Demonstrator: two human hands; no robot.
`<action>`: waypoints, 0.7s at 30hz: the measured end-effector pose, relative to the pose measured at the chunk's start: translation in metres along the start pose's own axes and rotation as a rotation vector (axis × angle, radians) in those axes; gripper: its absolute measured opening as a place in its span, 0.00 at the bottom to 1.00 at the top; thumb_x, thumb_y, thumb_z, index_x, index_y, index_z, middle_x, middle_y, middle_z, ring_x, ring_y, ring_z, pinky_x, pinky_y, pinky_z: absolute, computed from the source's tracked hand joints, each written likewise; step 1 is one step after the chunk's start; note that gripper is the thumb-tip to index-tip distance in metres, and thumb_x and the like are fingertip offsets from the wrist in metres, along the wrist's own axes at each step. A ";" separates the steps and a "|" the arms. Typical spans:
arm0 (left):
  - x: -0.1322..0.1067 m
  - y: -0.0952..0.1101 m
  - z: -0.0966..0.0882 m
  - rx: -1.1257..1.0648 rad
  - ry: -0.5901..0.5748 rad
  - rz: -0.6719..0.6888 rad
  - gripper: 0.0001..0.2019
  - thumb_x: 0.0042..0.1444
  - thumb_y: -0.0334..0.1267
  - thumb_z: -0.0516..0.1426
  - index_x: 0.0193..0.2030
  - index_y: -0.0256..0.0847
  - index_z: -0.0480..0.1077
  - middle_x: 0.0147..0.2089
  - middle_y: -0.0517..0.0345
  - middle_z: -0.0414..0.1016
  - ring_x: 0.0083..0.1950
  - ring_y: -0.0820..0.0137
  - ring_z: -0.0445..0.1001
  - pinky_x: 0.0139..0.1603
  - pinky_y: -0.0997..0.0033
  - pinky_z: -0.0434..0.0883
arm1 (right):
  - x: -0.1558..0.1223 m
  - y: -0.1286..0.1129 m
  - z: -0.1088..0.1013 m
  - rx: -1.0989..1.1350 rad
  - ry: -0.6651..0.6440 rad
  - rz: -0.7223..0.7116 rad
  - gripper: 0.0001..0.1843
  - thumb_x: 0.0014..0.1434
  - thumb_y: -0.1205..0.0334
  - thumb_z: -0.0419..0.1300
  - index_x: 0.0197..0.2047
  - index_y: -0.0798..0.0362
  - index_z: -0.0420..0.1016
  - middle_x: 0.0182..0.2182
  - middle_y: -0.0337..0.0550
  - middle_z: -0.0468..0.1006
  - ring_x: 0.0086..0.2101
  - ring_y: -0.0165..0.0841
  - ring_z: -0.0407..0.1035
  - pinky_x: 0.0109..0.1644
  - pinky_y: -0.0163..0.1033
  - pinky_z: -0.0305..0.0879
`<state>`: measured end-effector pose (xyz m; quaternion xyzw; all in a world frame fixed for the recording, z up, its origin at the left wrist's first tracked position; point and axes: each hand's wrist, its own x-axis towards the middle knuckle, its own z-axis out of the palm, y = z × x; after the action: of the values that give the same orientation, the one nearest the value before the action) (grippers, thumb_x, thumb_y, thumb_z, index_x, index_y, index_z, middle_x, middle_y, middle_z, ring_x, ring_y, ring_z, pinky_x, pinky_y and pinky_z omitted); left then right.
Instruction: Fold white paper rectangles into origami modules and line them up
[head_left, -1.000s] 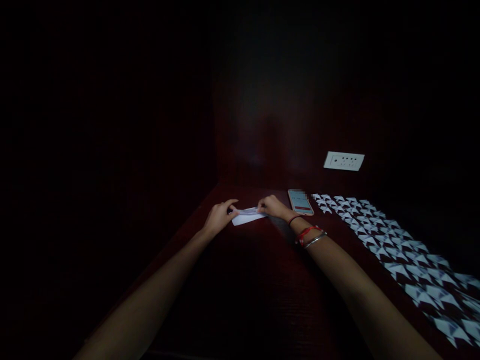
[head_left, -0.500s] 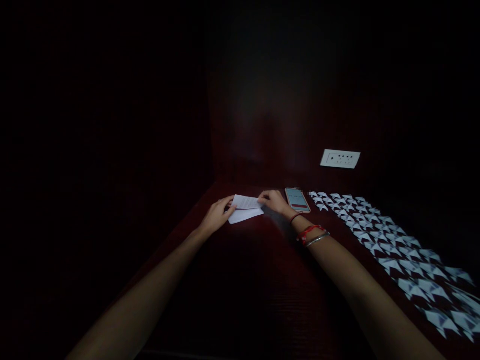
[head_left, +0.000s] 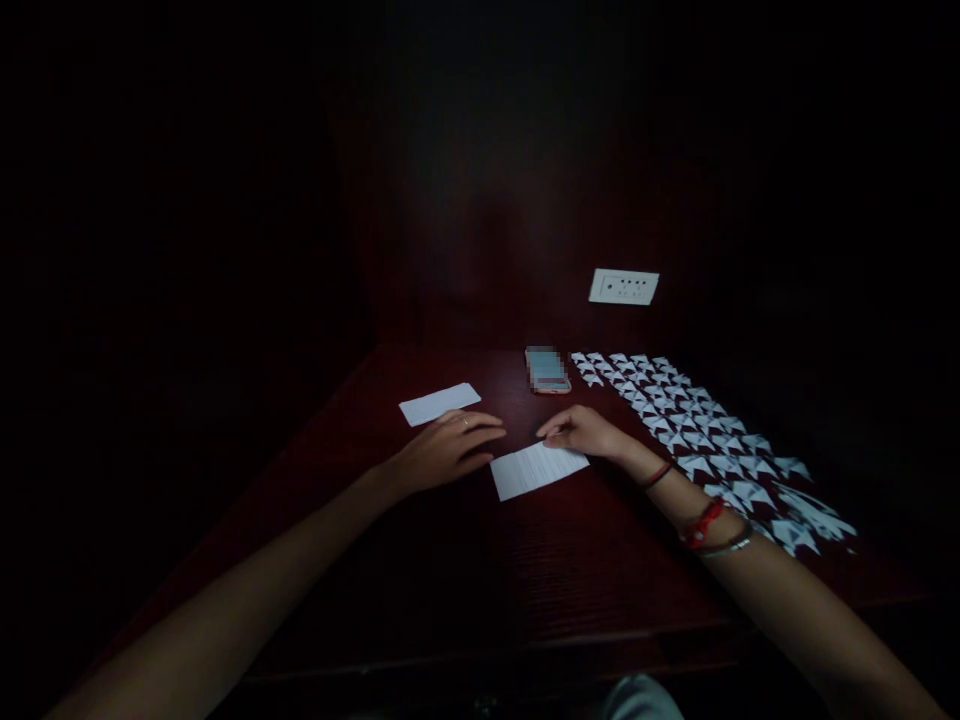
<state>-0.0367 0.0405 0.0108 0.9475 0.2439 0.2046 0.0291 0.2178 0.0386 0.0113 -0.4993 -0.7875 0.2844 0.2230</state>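
Observation:
A printed rectangular sheet of paper (head_left: 536, 472) lies slightly tilted on the dark red table in front of me. My right hand (head_left: 583, 432) is at its upper edge, thumb over the paper and fingers curled just beyond, pinching that edge. My left hand (head_left: 454, 447) hovers at the sheet's left end, open, with its fingers stretched out and holding nothing. Behind my left hand lies a small stack of white paper (head_left: 439, 402), its near edge partly covered by the knuckles.
A phone (head_left: 547, 370) lies at the back, its screen lit and partly pixelated. Rows of folded white paper pieces (head_left: 679, 415) cover the right side, with loose paper strips (head_left: 817, 515) at their near end. A socket plate (head_left: 624, 287) is on the wall.
The printed sheet has come away from the white stack and moved toward me and right. My left hand has let go of the paper. The view has shifted, showing the table's front edge.

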 end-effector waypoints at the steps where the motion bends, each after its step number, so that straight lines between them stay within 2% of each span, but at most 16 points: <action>1: 0.001 0.010 0.003 -0.028 -0.059 0.074 0.17 0.54 0.41 0.50 0.52 0.50 0.57 0.55 0.60 0.57 0.54 0.67 0.56 0.54 0.63 0.51 | -0.004 0.004 0.002 -0.030 0.039 -0.002 0.14 0.44 0.65 0.59 0.37 0.53 0.73 0.34 0.41 0.75 0.35 0.32 0.68 0.41 0.36 0.62; 4: 0.003 0.028 0.011 -0.073 -0.176 0.201 0.19 0.54 0.43 0.51 0.53 0.50 0.56 0.54 0.58 0.58 0.53 0.67 0.58 0.54 0.63 0.51 | -0.011 0.013 0.006 -0.071 0.172 -0.029 0.23 0.41 0.67 0.61 0.44 0.50 0.69 0.42 0.41 0.71 0.41 0.34 0.65 0.46 0.38 0.59; 8: 0.004 0.038 0.016 -0.058 -0.174 0.136 0.17 0.54 0.44 0.49 0.51 0.50 0.59 0.49 0.57 0.61 0.49 0.66 0.60 0.50 0.64 0.57 | -0.018 0.016 0.005 -0.018 0.276 0.033 0.35 0.38 0.67 0.62 0.52 0.52 0.60 0.47 0.47 0.65 0.37 0.32 0.66 0.41 0.38 0.63; 11: 0.005 0.049 0.022 -0.036 -0.169 0.080 0.19 0.54 0.46 0.49 0.53 0.49 0.57 0.48 0.55 0.61 0.47 0.64 0.61 0.48 0.63 0.58 | -0.024 0.015 0.002 -0.065 0.269 0.066 0.33 0.41 0.63 0.61 0.52 0.55 0.59 0.47 0.49 0.65 0.37 0.33 0.66 0.40 0.38 0.63; 15: 0.008 0.064 0.029 -0.095 -0.124 0.069 0.21 0.56 0.42 0.48 0.56 0.49 0.51 0.54 0.55 0.55 0.53 0.65 0.56 0.52 0.63 0.57 | -0.027 0.015 0.002 -0.210 0.226 0.104 0.30 0.43 0.54 0.59 0.49 0.60 0.64 0.42 0.53 0.67 0.39 0.37 0.64 0.44 0.40 0.60; 18: 0.011 0.059 0.031 -0.089 -0.017 0.013 0.18 0.57 0.39 0.47 0.56 0.48 0.52 0.56 0.55 0.52 0.55 0.66 0.53 0.53 0.62 0.55 | -0.024 0.018 0.006 -0.257 0.234 0.108 0.27 0.43 0.51 0.59 0.43 0.61 0.69 0.38 0.53 0.68 0.39 0.37 0.62 0.44 0.39 0.59; 21: 0.014 0.042 0.034 -0.023 0.042 -0.096 0.16 0.58 0.38 0.45 0.54 0.47 0.54 0.56 0.55 0.51 0.56 0.66 0.52 0.53 0.60 0.55 | -0.019 0.024 0.012 -0.259 0.244 0.055 0.27 0.42 0.50 0.60 0.42 0.61 0.69 0.35 0.50 0.67 0.39 0.36 0.61 0.45 0.39 0.58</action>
<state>0.0071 0.0117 -0.0083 0.9298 0.2875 0.2254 0.0446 0.2337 0.0263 -0.0144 -0.5761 -0.7707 0.1239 0.2426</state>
